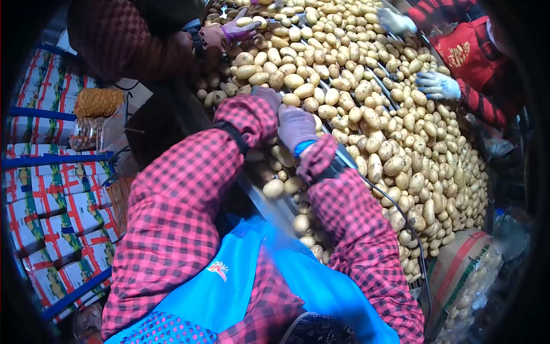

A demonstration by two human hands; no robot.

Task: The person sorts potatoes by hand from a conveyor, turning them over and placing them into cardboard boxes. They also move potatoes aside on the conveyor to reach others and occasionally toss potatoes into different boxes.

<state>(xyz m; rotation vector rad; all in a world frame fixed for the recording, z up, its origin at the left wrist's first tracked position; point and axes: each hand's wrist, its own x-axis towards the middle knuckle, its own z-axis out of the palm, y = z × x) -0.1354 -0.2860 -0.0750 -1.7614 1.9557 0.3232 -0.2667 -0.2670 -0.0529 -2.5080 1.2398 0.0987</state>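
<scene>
Potatoes (395, 166) lie in a thick pile over a sorting conveyor with metal bars. My left hand (267, 96), in a purplish glove, reaches in among them at the near side. Its fingers are mostly hidden. Touching or almost touching it is my right hand (297, 125), also gloved, with its back towards me. A single potato (291, 100) lies just beyond the right hand's fingertips. Whether either hand grips a potato cannot be made out. Below my hands, more potatoes (273, 188) sit along the metal edge (260, 198).
A co-worker's purple-gloved hand (240, 28) is at the upper left beside potatoes. Another person's white-gloved hands (439, 86) work at the right. Printed cartons (57, 229) stack at the left. A black cable (401, 212) crosses near my right arm. A sack (464, 269) stands lower right.
</scene>
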